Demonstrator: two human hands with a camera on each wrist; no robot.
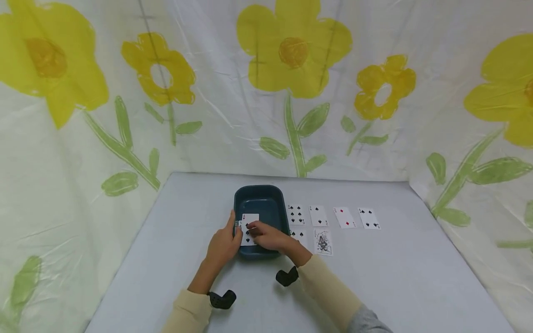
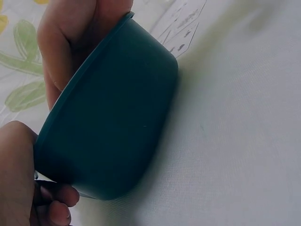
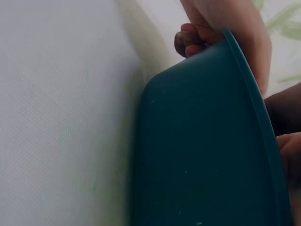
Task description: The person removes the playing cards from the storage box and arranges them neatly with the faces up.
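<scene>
Sleeved forearms lead to both hands meeting over the teal tray's (image 1: 262, 199) near rim. Left hand (image 1: 222, 245) clamps the card stack (image 1: 249, 229); right hand (image 1: 268, 237) pinches its top card, long axis pointing away from me. Dealt cards (image 1: 333, 217) lie right on the surface (image 1: 416, 277).

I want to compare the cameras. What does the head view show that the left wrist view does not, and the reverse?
Only the head view shows both hands, left and right, holding cards over the tub, plus the inside of the tub. Only the left wrist view shows the tub's outer wall up close. Both show the tub, the table and some cards laid out beside it.
</scene>
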